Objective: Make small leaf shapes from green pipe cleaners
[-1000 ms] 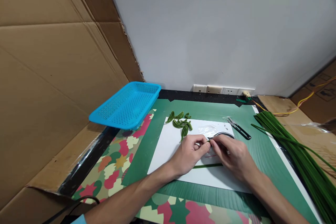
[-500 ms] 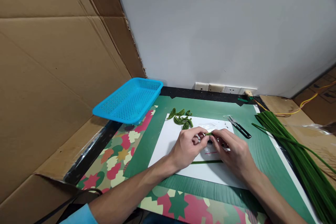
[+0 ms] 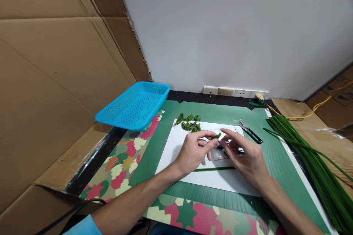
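Observation:
Between the thumb and forefinger of my left hand [image 3: 196,148] is a short, curved piece of green pipe cleaner [image 3: 217,136]. My right hand [image 3: 242,151] is just to the right of it, thumb and fingers apart, with nothing visible in them. Below my hands, a clear plastic bag [image 3: 220,155] with a red line lies on the white sheet [image 3: 171,158], partly hidden. One straight green pipe cleaner [image 3: 213,169] lies across the sheet nearer me. Several leaf-shaped coils of green pipe cleaner [image 3: 188,125] sit at the sheet's far left corner.
Black-handled snips [image 3: 252,134] lie right of the sheet on the green mat [image 3: 278,161]. A thick bundle of green pipe cleaners [image 3: 309,169] rests along the right edge. A blue basket [image 3: 135,106] stands at the far left, beside cardboard [image 3: 55,62]. Wall sockets [image 3: 227,91] are behind.
My right hand's fingers have opened and come off the small green piece, which stays in my left hand. More of the piece and the plastic bag shows now.

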The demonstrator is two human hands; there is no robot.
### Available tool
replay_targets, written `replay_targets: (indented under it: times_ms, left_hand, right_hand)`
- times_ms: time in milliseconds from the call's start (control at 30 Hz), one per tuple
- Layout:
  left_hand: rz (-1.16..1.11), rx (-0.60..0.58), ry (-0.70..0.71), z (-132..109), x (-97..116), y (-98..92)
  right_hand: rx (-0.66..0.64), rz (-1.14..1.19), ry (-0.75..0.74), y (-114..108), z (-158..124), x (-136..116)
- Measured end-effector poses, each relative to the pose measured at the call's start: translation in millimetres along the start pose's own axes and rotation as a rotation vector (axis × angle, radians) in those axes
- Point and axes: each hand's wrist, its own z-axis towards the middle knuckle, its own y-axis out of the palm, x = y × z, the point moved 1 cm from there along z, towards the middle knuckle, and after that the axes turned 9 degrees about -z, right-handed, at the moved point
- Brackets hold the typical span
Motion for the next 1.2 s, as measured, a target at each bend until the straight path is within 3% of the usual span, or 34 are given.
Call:
replay_targets:
  times_ms: [267,333,500,600,967,1200]
  left_hand:
    - [-0.006,0.032,0.109,10,8,-13.8]
    - [-0.002,0.081,0.153,15,13,-19.3]
    - [-0.046,0.192,0.162,25,17,-31.4]
    - [-0.122,0.220,0.108,27,17,-36.8]
    - [-0.210,0.310,0.022,29,25,-48.2]
    - [-0.268,0.316,0.002,31,25,-53.2]
  right_hand:
    - [-0.026,0.007,0.045,-1,-1,0]
    - [-0.124,0.023,0.051,-3,0,-1]
    - [-0.508,0.038,0.010,-7,1,-7]
    - [-0.600,0.006,-0.046,-8,2,-13]
    - [-0.701,-0.005,-0.093,-3,2,-20]
    - [-0.621,0.177,0.128,-4,3,-19]
